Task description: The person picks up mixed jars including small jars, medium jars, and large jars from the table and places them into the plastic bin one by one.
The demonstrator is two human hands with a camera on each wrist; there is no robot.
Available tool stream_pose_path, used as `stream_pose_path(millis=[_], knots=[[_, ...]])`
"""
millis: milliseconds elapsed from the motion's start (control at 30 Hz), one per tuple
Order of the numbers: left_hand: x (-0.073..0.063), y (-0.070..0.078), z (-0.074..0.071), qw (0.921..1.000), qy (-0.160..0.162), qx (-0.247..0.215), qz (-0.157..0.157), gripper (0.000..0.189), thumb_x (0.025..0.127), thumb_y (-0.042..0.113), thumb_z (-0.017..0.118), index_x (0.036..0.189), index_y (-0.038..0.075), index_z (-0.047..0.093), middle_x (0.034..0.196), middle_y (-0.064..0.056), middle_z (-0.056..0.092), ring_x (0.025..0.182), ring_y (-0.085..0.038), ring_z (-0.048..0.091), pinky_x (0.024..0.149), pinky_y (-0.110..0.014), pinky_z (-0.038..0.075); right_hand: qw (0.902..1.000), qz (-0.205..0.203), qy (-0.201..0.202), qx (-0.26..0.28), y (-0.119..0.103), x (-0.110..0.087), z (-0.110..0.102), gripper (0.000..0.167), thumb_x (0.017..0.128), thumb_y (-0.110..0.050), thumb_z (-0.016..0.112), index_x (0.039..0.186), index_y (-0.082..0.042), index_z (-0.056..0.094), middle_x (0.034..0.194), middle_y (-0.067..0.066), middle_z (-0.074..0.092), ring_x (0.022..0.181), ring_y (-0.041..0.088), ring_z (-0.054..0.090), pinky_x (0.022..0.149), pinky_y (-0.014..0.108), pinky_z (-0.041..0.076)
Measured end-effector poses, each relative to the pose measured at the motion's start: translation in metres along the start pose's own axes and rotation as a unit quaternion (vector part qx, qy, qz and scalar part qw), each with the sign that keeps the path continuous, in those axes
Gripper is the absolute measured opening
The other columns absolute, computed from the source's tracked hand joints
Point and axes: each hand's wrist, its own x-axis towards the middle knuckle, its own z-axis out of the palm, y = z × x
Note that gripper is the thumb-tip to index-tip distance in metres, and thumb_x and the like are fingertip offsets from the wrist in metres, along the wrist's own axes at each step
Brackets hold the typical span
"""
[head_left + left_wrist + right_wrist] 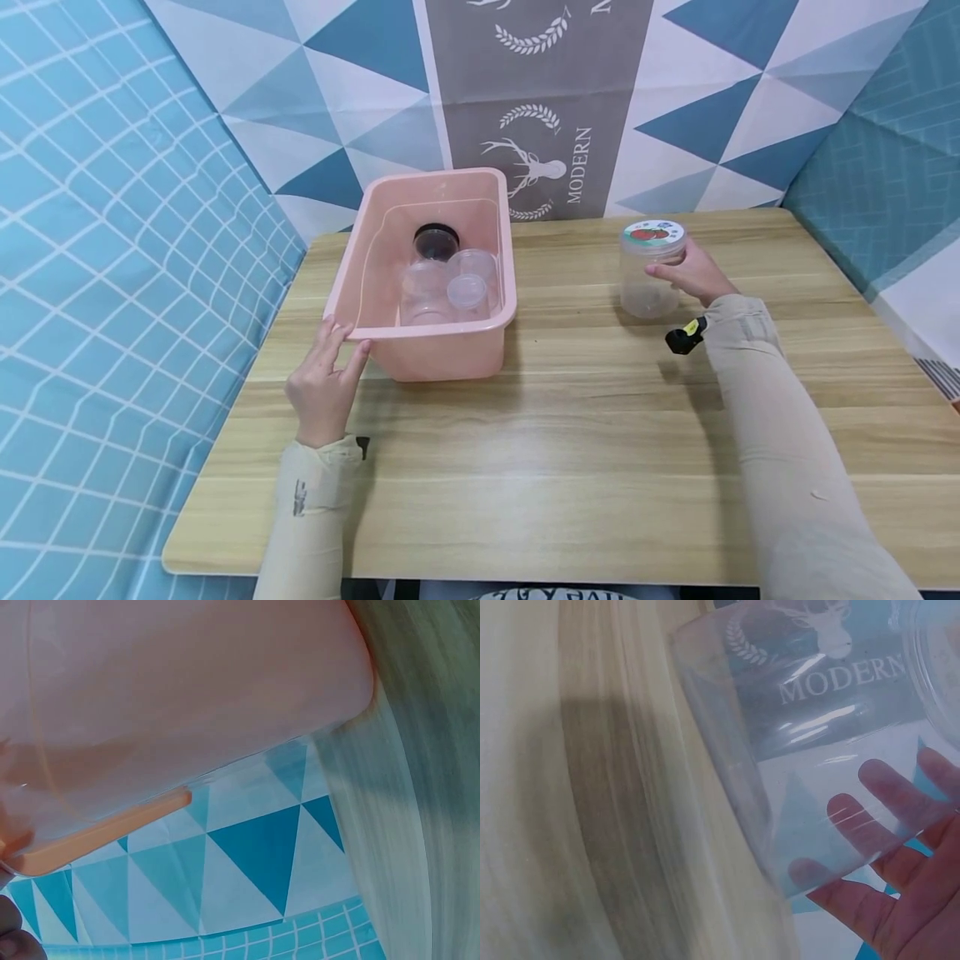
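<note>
A pink plastic basin [431,354] stands left of the middle in the head view, holding several clear plastic containers [468,292] and a black-lidded jar [437,242]. At its near left corner my left hand [322,392] pinches the rim, fingers over the edge and thumb at the front. The left wrist view shows the basin's outer wall [187,682] close up. On the right, my right hand [697,273] grips a clear plastic jar [643,283] from its right side. That jar is upright, with a printed lid showing red fruit. Through its see-through wall the fingers [862,821] show.
Both sit over a wood-grain table [585,467] with a rounded front left corner. Behind it hangs a blue, white and grey patterned backdrop [540,108]; a blue tiled sheet [97,275] covers the left side. A black wrist camera [684,337] sticks out from the right sleeve.
</note>
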Motion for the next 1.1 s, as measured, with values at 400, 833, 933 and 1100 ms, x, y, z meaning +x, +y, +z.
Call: stream_pose_path(millis=[400,833,933,1100], knots=[[0.001,0.000,0.000,1.0000,0.003,-0.003,0.000,0.057,0.091,0.052,0.057,0.094,-0.002,0.072,0.108,-0.020,0.068,0.086,-0.040,0.068,0.050,-0.046,0.046,0.9990,-0.031,0.028,0.013,-0.020,-0.005,-0.005,0.080,0.091,-0.025,0.064,0.151,-0.006,0.015,0.144,0.022,0.036,0.120,0.028,0.044,0.082,0.023,0.043],[0.000,-0.001,-0.001,1.0000,-0.002,-0.007,-0.005,0.057,0.090,0.052,0.058,0.095,-0.003,0.072,0.109,-0.020,0.067,0.089,-0.040,0.068,0.055,-0.048,0.048,0.9990,-0.030,0.030,0.011,-0.027,-0.005,-0.006,0.079,0.091,-0.026,0.063,0.151,-0.005,0.015,0.144,0.021,0.036,0.117,0.026,0.044,0.075,0.016,0.043],[0.000,-0.001,-0.002,1.0000,-0.002,-0.007,-0.004,0.057,0.090,0.052,0.058,0.095,-0.003,0.072,0.109,-0.020,0.067,0.089,-0.040,0.068,0.055,-0.048,0.048,0.9989,-0.033,0.028,0.020,-0.029,-0.005,-0.006,0.079,0.092,-0.023,0.062,0.151,-0.006,0.013,0.144,0.021,0.035,0.118,0.025,0.043,0.077,0.017,0.043],[0.000,-0.001,-0.001,0.9999,-0.005,-0.009,-0.002,0.056,0.090,0.052,0.058,0.095,-0.003,0.072,0.109,-0.019,0.067,0.089,-0.040,0.068,0.057,-0.048,0.049,0.9983,-0.037,0.040,0.023,-0.036,-0.006,-0.009,0.079,0.092,-0.021,0.063,0.151,-0.007,0.013,0.146,0.021,0.033,0.123,0.030,0.041,0.095,0.035,0.043]])
